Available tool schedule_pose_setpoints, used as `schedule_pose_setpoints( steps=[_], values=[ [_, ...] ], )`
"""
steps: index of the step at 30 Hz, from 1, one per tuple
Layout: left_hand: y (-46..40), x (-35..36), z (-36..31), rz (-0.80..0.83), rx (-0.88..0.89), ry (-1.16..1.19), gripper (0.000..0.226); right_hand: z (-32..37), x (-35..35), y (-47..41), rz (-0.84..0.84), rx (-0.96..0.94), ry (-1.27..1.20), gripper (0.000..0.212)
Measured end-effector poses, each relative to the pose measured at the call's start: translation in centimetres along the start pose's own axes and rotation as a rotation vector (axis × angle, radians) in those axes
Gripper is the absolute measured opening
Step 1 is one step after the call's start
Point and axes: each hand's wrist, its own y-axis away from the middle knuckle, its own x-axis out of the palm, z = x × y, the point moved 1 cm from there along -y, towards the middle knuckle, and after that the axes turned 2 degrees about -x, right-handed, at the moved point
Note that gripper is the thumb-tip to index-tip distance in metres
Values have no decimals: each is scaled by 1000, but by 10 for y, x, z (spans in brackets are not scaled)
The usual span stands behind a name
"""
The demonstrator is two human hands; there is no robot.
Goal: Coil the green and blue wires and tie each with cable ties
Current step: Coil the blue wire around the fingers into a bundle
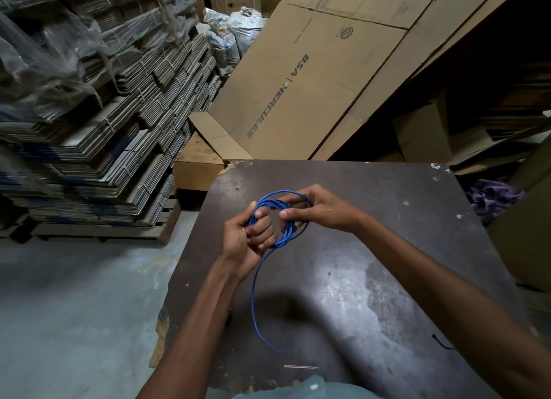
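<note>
A blue wire (254, 294) is wound into a small coil held above the dark table (387, 249). My left hand (249, 240) is closed around the coil's left side, fingers curled through the loops. My right hand (313, 208) pinches the coil's upper right side between thumb and fingers. A loose tail of the blue wire hangs from the coil and curves down across the table to its free end near the front. A thin pale strip (300, 366), perhaps a cable tie, lies on the table close to me. No green wire is in view.
Stacks of flattened cartons (113, 130) on pallets stand at the left. Large cardboard sheets (313, 79) lean behind the table. A purple cloth (492, 199) lies at the right beyond the table edge. A short dark piece (441, 342) rests near my right forearm. Grey floor lies at the left.
</note>
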Motion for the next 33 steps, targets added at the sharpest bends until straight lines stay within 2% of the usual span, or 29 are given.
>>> schedule_pose_setpoints(
  steps=[4, 8, 12, 18, 22, 24, 26, 27, 29, 31, 33],
  values=[
    [-6, 2, 2, -15, 0, -31, 35, -5, -4, -1, -39, 18, -46, 28],
    [-5, -2, -4, -44, -12, -14, 39, -9, -13, 5, -61, 162, -98, 36],
    [3, -15, -18, -90, 36, -54, 33, -15, -44, 15, -230, 106, -137, 21],
    [7, -15, -28, -59, 52, -33, 34, -12, -74, 27, -244, 71, -137, 25],
    [4, -23, -41, -64, 102, 20, 34, -21, -92, 39, -405, 91, -42, 21],
    [0, -29, -44, -80, 127, 46, 34, -27, -90, 43, -486, 92, 41, 25],
    [-5, -35, -44, -94, 151, 65, 33, -32, -79, 45, -514, 80, 249, 29],
    [-8, -36, -42, -97, 157, 70, 33, -36, -72, 44, -477, 71, 437, 31],
    [-13, -38, -38, -109, 164, 64, 32, -38, -55, 43, -299, 77, 772, 35],
    [-17, -36, -33, -135, 176, 33, 32, -32, -35, 40, -104, 103, 960, 35],
    [-19, -34, -28, -173, 191, -20, 32, -18, -12, 36, 29, 81, 1039, 37]
  ],
)
